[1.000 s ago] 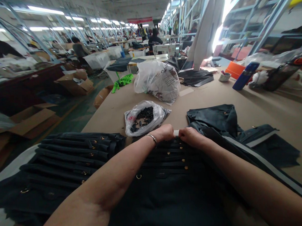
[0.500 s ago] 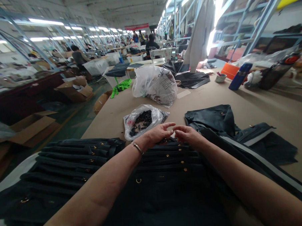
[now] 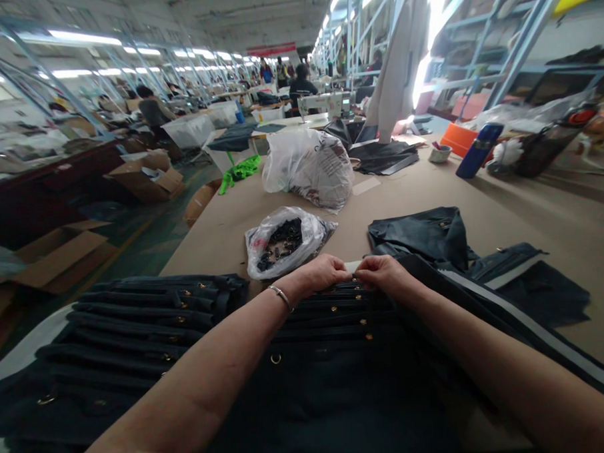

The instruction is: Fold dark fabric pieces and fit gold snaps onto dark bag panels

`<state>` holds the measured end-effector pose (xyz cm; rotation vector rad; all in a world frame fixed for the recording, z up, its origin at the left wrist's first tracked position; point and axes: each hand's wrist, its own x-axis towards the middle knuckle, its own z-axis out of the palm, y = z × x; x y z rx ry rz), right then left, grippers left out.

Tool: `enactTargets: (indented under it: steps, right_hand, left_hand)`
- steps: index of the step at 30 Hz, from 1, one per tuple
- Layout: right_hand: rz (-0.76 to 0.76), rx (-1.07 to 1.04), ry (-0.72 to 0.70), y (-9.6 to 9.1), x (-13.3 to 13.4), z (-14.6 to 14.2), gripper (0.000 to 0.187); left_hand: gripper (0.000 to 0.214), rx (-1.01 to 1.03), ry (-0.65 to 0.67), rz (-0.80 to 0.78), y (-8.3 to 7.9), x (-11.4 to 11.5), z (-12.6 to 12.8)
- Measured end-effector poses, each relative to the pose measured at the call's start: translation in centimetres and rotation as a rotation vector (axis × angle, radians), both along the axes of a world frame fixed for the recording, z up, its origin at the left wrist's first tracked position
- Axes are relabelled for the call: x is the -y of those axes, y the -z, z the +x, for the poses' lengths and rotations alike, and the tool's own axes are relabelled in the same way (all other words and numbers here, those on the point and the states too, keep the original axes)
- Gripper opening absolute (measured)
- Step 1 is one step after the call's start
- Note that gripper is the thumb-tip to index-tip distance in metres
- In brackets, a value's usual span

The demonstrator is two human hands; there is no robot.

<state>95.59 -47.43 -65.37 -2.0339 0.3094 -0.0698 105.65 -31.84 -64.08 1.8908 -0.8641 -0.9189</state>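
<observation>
Both my hands are at the far end of a row of overlapping dark fabric panels (image 3: 333, 385) with gold-coloured metal fittings. My left hand (image 3: 324, 272), with a bracelet on the wrist, is closed in a pinch. Close beside it, my right hand (image 3: 384, 273) pinches too. A short pale strip (image 3: 352, 266) shows between the fingertips, along the far edge of a panel. Whether a small fitting is under the fingers is hidden. Just beyond my left hand, an open plastic bag (image 3: 310, 236) holds many small black and metal parts.
More dark panels (image 3: 150, 320) lie stacked at left. Dark pieces with grey strips (image 3: 529, 276) lie at right. Farther back on the table (image 3: 405, 195) are a full plastic bag (image 3: 309, 169), a small cup (image 3: 439, 154) and a blue bottle (image 3: 479, 150). Cartons (image 3: 63, 253) stand on the floor.
My left fingers, stretched out before, have closed into a pinch. My right hand has shifted slightly right, and the pale strip now shows between the hands. The view has shifted slightly.
</observation>
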Motion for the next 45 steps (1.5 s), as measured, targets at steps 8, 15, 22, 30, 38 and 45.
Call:
enactTargets:
  steps: [8,15,22,30,38,45]
  right_hand:
    - [-0.351,-0.079,-0.054,1.6,0.7,-0.1,0.017]
    - [-0.561,-0.104,-0.126,1.6,0.8,0.5,0.017]
    - [-0.634,-0.121,-0.191,1.1,0.7,0.4,0.015]
    - [-0.696,-0.102,-0.168,1.6,0.5,0.7,0.014]
    - [-0.593,0.014,-0.095,0.5,0.0,0.0,0.012]
    - [-0.087,0.197,-0.098,0.1,-3.5,-1.1,0.025]
  left_hand:
    - [0.020,0.286,0.112,0.212,0.7,1.6,0.2]
    - [0.016,0.347,0.153,0.294,0.8,1.9,0.1]
    - [0.017,0.363,0.154,0.307,1.0,2.0,0.1]
    - [0.011,0.406,0.105,0.360,0.2,1.6,-0.4]
    - [0.020,0.211,-0.002,0.182,-0.2,0.1,0.1]
    - [0.027,-0.253,-0.191,-0.179,-0.7,0.0,-1.2]
